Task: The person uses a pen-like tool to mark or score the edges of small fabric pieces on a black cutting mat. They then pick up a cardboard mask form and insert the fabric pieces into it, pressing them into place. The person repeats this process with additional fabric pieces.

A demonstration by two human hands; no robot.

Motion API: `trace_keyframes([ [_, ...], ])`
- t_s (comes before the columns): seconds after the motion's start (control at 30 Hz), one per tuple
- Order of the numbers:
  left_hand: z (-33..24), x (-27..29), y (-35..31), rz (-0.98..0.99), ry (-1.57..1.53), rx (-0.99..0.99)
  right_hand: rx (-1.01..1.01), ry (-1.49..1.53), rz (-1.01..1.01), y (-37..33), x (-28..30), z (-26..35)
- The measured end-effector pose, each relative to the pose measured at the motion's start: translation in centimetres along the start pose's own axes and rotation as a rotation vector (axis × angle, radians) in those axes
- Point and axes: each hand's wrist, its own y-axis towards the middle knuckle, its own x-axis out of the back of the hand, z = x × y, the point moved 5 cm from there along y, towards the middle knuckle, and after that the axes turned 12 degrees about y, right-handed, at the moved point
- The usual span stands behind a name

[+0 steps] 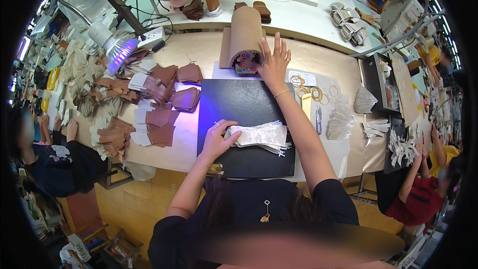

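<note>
My left hand (217, 139) presses on the left end of a stack of white flat pieces (261, 136) lying on a black mat (239, 107) in front of me. My right hand (274, 60) reaches far forward, fingers spread, touching the side of a brown arched cover (244, 35) that stands over a small device with coloured buttons (245, 63). A thin bracelet sits on my right wrist.
Brown and white cut pieces (159, 94) pile up at the left under a lamp with violet light (117, 47). Rubber bands (313, 92), snips (318, 118) and white bundles (343, 119) lie at the right. Other people sit at the left (55, 159) and right (423, 189).
</note>
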Motion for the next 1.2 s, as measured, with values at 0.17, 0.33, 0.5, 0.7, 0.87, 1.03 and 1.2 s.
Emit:
trace_keyframes([
  [0.17, 0.1, 0.0, 0.1, 0.004, -0.019, 0.010, 0.122, 0.154, -0.005, -0.4, 1.2, 1.4],
  [0.33, 0.9, -0.5, -0.1, 0.049, 0.011, 0.045, 0.173, 0.307, 0.051, -4.3, 2.9, 3.5],
  [0.5, 1.5, -0.9, -0.2, 0.058, -0.067, 0.047, 0.040, 0.373, 0.302, -4.7, 1.6, 3.5],
  [0.7, 1.6, -0.9, -0.3, 0.041, -0.094, 0.124, 0.081, 0.211, 0.365, -4.9, 1.4, 4.3],
  [0.87, 1.4, -0.7, -0.3, 0.028, -0.133, 0.143, 0.042, 0.172, 0.426, -5.2, 0.4, 3.6],
  [1.03, 1.7, -1.2, 0.0, 0.118, -0.251, 0.269, -0.119, 0.780, 0.354, -4.5, 0.4, 1.0],
  [1.2, 0.8, -0.9, 1.0, 0.288, -0.015, 0.302, -0.369, 1.178, 0.529, -6.1, 3.6, 0.3],
])
